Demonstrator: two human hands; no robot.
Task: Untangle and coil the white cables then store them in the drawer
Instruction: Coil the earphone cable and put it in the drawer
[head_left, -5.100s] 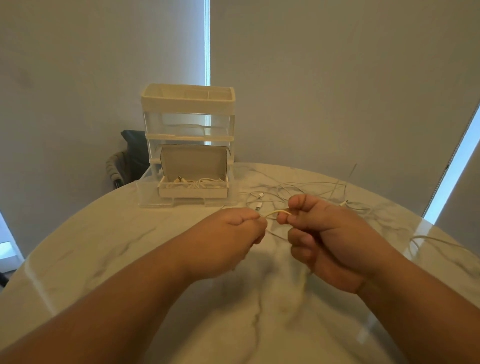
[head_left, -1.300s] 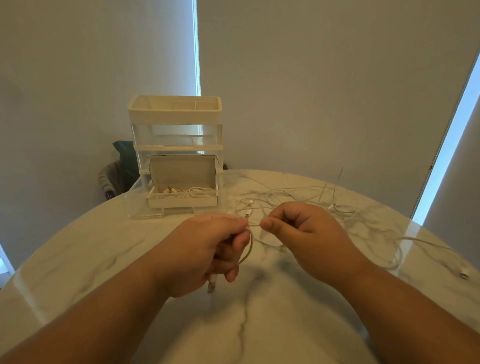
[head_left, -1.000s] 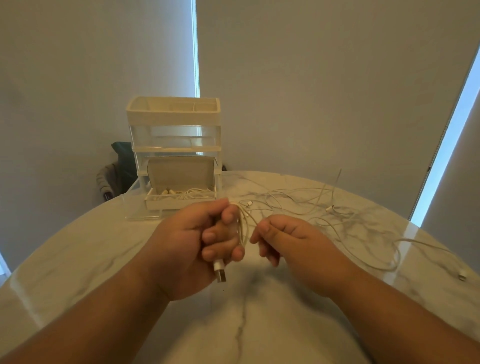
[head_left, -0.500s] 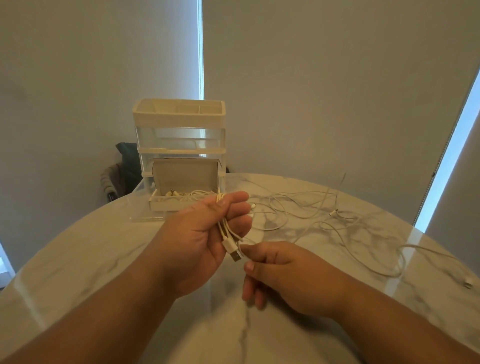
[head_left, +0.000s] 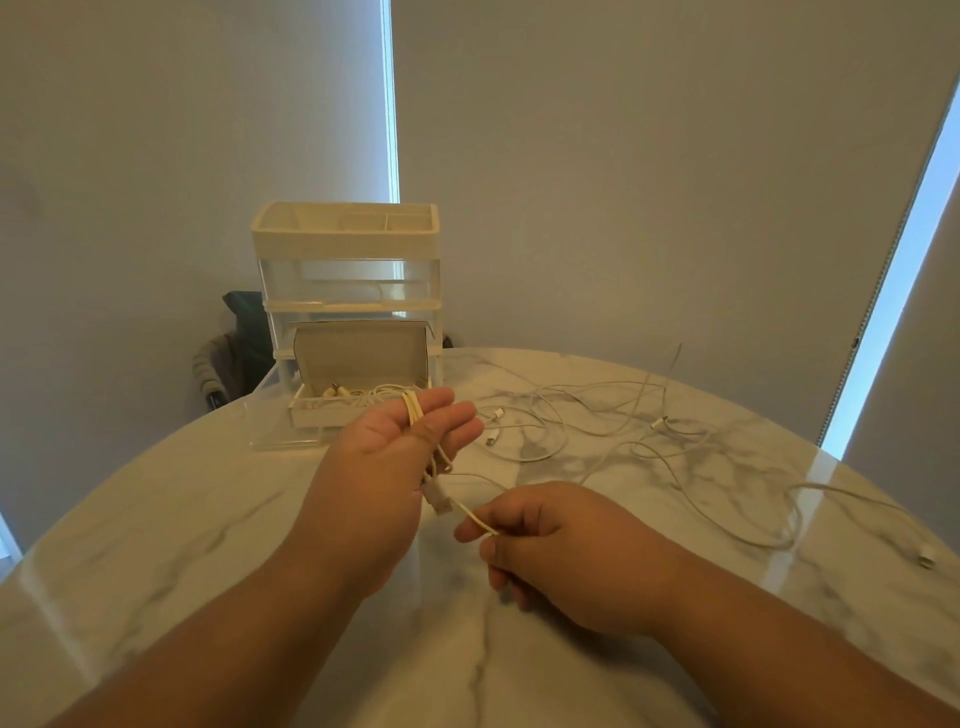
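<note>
A person's left hand (head_left: 389, 457) holds a small coil of white cable (head_left: 413, 410) above a marble table (head_left: 156, 545). The loops lie across nearly straight fingers and the thumb pins them there. The right hand (head_left: 561, 545), lower and just beside it, pinches the same cable's tail between thumb and forefinger, close behind the plug (head_left: 439, 498) that hangs between the two hands.

The step in hand appears to be closing off this coil. Done well, it likely means keeping the left thumb firm on the loops so that none slips. The right hand would then wind the short tail around the bundle's middle without bending it sharply at the plug's neck, and tuck the plug through to lock it.

More loose cables (head_left: 597, 415) sprawl over the table to the right, well apart from the coil, so much of the job seems to remain. Behind the hands, the bottom drawer (head_left: 285, 443) of a clear organizer (head_left: 348, 291) stands pulled out. In it sits an open box (head_left: 322, 417) with cables inside.

No brand, label or writing can be read on the plug, box or organizer.
</note>
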